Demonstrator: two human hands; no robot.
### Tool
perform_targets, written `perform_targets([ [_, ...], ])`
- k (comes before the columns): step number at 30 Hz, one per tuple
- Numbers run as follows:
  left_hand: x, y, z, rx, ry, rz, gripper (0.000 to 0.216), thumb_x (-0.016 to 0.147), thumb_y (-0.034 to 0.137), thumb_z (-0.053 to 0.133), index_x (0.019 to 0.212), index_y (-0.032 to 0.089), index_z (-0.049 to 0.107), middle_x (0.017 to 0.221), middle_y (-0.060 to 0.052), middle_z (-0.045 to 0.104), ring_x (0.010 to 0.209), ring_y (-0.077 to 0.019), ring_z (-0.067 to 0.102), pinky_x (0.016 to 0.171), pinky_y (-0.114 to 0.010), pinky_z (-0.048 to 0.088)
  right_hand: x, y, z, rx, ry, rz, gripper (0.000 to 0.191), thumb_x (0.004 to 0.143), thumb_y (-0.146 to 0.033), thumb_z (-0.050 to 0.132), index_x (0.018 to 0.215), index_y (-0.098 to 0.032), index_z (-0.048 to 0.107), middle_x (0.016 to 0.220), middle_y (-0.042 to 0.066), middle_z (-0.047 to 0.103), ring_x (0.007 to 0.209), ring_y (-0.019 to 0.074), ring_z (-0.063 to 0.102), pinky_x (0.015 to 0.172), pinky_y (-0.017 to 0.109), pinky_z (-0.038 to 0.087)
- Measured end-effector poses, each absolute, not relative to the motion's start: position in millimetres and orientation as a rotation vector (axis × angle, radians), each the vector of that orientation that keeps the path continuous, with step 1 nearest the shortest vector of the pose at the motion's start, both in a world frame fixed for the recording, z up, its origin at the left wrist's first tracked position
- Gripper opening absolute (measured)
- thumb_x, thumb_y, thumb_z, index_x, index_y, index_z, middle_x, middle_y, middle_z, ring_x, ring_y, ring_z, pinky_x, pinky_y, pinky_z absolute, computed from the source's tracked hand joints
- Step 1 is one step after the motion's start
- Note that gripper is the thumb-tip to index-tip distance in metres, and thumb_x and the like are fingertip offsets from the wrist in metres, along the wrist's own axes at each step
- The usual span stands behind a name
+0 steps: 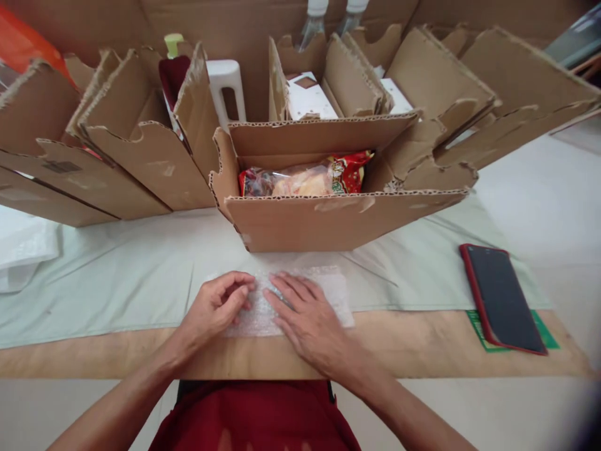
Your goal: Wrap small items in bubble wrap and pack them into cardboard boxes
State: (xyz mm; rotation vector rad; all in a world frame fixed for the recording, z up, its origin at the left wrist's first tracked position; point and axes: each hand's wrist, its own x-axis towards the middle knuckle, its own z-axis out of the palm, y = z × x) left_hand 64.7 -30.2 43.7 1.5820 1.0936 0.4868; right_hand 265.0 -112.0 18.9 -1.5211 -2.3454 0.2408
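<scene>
Both hands sit on the bubble wrap at the desk edge: left hand looks like it's pinching it, right hand flat, box just behind, phone well right

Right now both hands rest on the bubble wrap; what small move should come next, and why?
Probably lift the bubble wrap toward the open cardboard box. The left hand pinches its edge, the right hand lies flat on it, and the box behind it already holds a snack bag.
</scene>
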Motion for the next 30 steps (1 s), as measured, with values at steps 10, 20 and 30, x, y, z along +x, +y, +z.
perform_targets([
  [10, 62, -23, 43, 1.516, 1.058, 0.408, 0.023, 0.088, 0.035, 0.061, 0.102, 0.018, 0.071, 0.072, -0.001, 0.066, 0.058, -0.0131, 0.061, 0.047, -0.023, 0.052, 383, -183, 28, -1.951, -1.891, -0.078, 0.031, 0.105, -0.032, 0.044, 0.126, -0.022, 0.064, 0.133, 0.012, 0.070, 0.127, 0.0315, 0.063, 0.096, 0.048, 0.049],
  [20, 15, -35, 42, 2.404, 1.395, 0.585, 0.035, 0.086, 0.028, 0.067, 0.119, 0.019, 0.066, 0.134, -0.017, 0.062, 0.126, -0.0360, 0.056, 0.102, -0.057, 0.052, 347, -111, 13, -1.847, -2.165, -0.157, 0.049, 0.103, -0.051, 0.038, 0.122, -0.014, 0.064, 0.134, 0.021, 0.065, 0.113, 0.0388, 0.066, 0.084, 0.052, 0.052],
  [30, -5, -37, 58, 2.200, 1.374, 0.544, 0.020, 0.087, 0.014, 0.052, 0.102, 0.021, 0.063, 0.093, -0.003, 0.073, 0.073, -0.0176, 0.066, 0.068, -0.030, 0.055, 318, -155, 29, -1.698, -1.871, 0.238, 0.024, 0.101, -0.043, 0.055, 0.117, -0.026, 0.061, 0.098, 0.004, 0.078, 0.076, 0.0196, 0.076, 0.063, 0.028, 0.060],
])
